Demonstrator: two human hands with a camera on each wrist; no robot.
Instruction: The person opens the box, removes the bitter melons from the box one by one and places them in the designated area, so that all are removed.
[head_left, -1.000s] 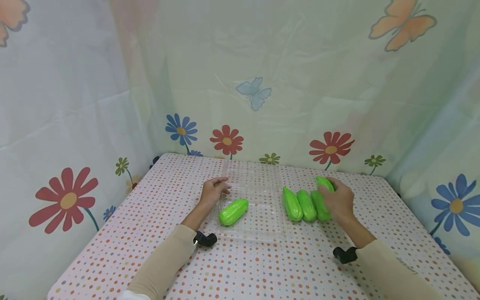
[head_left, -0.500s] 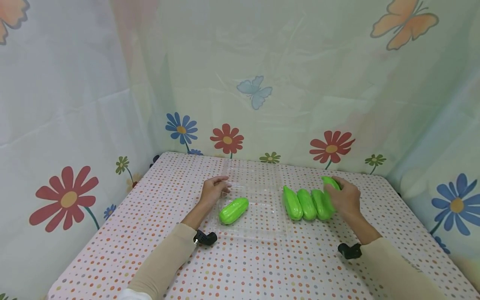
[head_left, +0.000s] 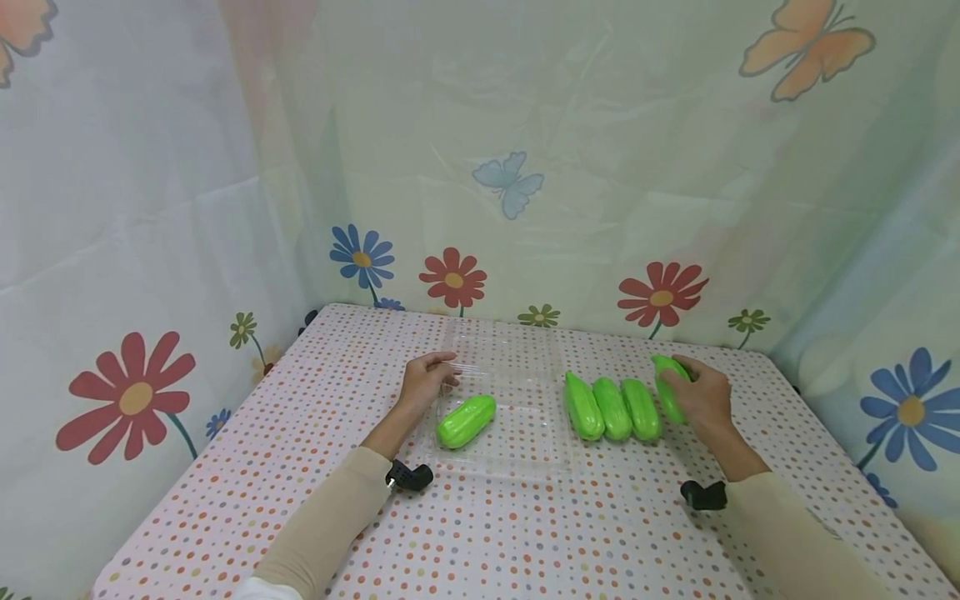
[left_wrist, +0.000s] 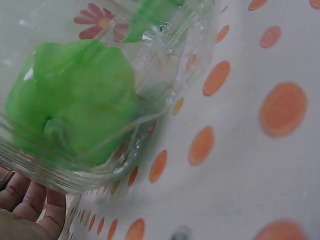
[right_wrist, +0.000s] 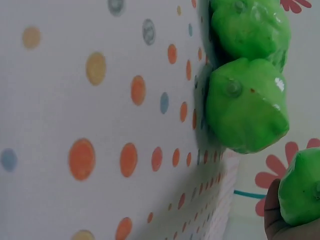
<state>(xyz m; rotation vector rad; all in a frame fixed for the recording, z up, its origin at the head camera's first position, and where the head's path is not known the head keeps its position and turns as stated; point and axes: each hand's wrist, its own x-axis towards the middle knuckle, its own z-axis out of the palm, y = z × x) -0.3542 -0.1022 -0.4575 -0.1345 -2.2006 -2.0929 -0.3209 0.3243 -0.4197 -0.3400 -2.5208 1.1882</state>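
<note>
A clear plastic clamshell box [head_left: 525,454] lies opened out on the table, its lid [head_left: 502,342] toward the back. One bright green, ridged toy cucumber [head_left: 467,422] rests slanted at the left of its base. My left hand [head_left: 426,385] holds the box's left side; in the left wrist view its fingers [left_wrist: 32,200] curl beside the clear wall. Right of the box, three more toy cucumbers [head_left: 612,410] lie side by side. My right hand [head_left: 705,396] grips another toy cucumber [head_left: 669,387], raised just right of that row.
The dotted tablecloth [head_left: 480,542] covers the whole table. A printed fabric curtain [head_left: 585,233] with flowers and butterflies stands along the back and both sides. A dark camera [head_left: 705,496] sits at my right wrist.
My right hand has moved to the right with its toy cucumber, opening a gap from the row and uncovering the third one. The left hand and box have stayed in place.
</note>
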